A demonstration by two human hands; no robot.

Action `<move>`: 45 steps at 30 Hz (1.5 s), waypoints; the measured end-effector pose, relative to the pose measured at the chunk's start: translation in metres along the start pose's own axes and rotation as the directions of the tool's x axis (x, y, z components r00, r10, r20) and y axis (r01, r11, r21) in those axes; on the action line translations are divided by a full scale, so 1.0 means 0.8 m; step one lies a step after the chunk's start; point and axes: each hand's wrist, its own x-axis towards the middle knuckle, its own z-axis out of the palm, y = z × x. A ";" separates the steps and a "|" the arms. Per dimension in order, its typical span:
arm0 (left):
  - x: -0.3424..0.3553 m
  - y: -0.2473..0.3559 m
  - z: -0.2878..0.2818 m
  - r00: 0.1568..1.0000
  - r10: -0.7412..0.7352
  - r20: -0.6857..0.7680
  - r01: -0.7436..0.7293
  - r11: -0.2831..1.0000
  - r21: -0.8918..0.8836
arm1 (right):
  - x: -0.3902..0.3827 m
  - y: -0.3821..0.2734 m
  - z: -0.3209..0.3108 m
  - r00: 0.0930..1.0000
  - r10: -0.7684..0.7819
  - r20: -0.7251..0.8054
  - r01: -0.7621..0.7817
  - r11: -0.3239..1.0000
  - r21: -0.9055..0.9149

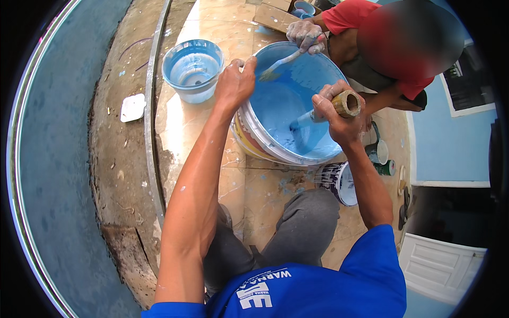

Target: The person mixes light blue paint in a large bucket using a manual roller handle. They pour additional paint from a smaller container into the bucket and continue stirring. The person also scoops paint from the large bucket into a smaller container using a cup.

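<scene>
A large paint bucket (256,134) tilts toward me, its inside coated with light blue paint (275,111). My left hand (236,82) is closed on the bucket's left rim. In my right hand (342,114) I grip a bamboo stick (347,104), whose lower end reaches down into the blue paint. Across the bucket, a co-worker's hand (306,37) holds a paintbrush (281,64) with its bristles against the inner wall. Paint smears show on my right hand and on the co-worker's hand.
A clear blue-tinted pail (193,71) stands left of the bucket. A smaller paint tub (339,183) lies tipped near my right knee, with a dipper (377,151) and a green can (386,168) beyond. The co-worker (352,16) crouches at far right. A white lid (133,107) lies left.
</scene>
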 end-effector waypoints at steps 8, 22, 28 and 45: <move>-0.005 0.004 0.002 0.999 -0.010 -0.040 0.011 1.000 0.021 | 0.023 0.025 0.026 0.960 -0.052 -0.276 0.175 0.878 0.445; 0.000 0.002 0.000 1.000 0.008 -0.010 -0.008 1.000 0.021 | 0.008 0.042 0.003 0.989 -0.103 -0.107 0.101 0.995 -0.021; -0.001 0.000 -0.001 1.000 -0.001 -0.024 0.001 1.000 0.008 | 0.016 0.040 0.033 0.985 -0.093 -0.148 0.150 0.884 0.443; -0.006 0.007 0.000 1.000 -0.006 -0.021 0.005 1.000 -0.031 | -0.002 0.023 -0.007 0.982 0.180 -0.048 -0.132 0.854 0.504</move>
